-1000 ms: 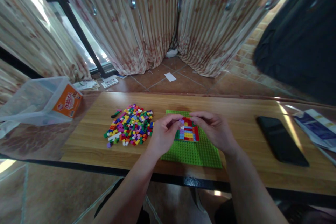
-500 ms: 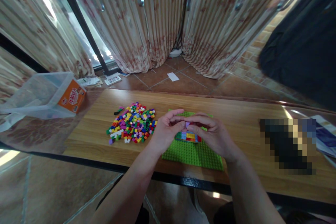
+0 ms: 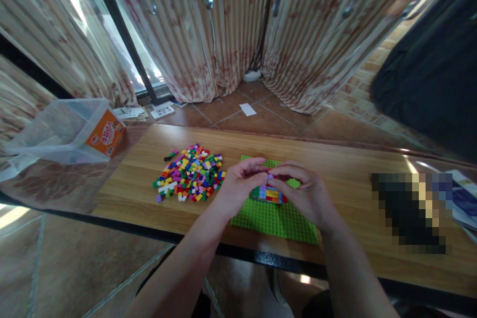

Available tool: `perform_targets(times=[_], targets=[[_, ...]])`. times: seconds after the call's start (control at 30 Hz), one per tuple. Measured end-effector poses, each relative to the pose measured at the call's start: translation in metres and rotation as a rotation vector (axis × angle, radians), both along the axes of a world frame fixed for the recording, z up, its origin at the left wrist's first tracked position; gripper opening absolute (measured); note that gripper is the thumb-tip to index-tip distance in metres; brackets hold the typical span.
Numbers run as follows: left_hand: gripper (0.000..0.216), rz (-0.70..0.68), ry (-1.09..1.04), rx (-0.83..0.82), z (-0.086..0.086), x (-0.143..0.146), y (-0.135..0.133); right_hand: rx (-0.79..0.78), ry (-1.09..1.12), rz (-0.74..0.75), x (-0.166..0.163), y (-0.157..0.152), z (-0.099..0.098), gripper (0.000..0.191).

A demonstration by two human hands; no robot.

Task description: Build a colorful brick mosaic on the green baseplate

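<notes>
A small build of colourful toy bricks point(image 3: 271, 194), with light blue, yellow, orange, red and green pieces, is over the green studded baseplate point(image 3: 276, 223). I cannot tell whether it is joined to the plate. At its top, a purple brick point(image 3: 270, 177) shows between my two thumbs. My left hand point(image 3: 246, 181) is closed at the build's left side, its thumb by the purple brick. From the right, my right hand point(image 3: 305, 191) closes on the build, thumb in front and fingers curled behind. The fingers hide the build's far side.
A pile of loose toy bricks point(image 3: 194, 174) lies left on the wooden table point(image 3: 137, 198). Beyond the table's left end stands a clear plastic bin point(image 3: 70, 131) with an orange label. A blurred-out dark object point(image 3: 406, 213) and papers point(image 3: 464, 191) are at the right.
The camera view has shifted slightly. My thumbs and fingers have drawn a little closer around the purple brick; the build stays in about the same place.
</notes>
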State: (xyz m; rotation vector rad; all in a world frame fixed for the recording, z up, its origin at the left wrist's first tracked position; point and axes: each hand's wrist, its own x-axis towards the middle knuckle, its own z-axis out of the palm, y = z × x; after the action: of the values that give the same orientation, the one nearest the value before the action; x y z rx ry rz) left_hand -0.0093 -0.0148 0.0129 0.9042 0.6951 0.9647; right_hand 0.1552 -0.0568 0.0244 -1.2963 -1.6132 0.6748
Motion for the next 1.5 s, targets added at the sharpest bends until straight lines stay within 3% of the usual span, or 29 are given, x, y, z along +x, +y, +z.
perform_targets(times=[0.23,0.37,0.47,0.67,0.87,1.23,1.5], targets=[[0.035,0.022,0.11,0.049,-0.001,0.002,0.001,0.008,-0.009,-0.015,0.003,0.0,0.001,0.009],[0.026,0.136,0.227,0.059,-0.003,0.0,0.005,0.012,0.128,-0.282,0.02,0.002,-0.001,0.01],[0.019,0.203,0.287,0.053,-0.005,-0.002,0.009,-0.08,0.255,-0.427,0.033,0.004,-0.006,0.016],[0.015,0.208,0.302,0.041,-0.006,-0.004,0.009,-0.206,0.234,-0.299,0.033,0.011,-0.032,0.019],[0.015,0.181,0.318,0.06,-0.009,-0.006,0.01,-0.219,0.171,-0.333,0.026,0.02,-0.049,0.022],[0.017,0.161,0.354,0.071,-0.01,-0.006,0.011,-0.235,0.247,-0.348,0.022,0.021,-0.047,0.021],[0.015,0.157,0.357,0.073,-0.011,-0.007,0.011,-0.292,0.43,-0.328,0.022,0.02,-0.04,0.039]])
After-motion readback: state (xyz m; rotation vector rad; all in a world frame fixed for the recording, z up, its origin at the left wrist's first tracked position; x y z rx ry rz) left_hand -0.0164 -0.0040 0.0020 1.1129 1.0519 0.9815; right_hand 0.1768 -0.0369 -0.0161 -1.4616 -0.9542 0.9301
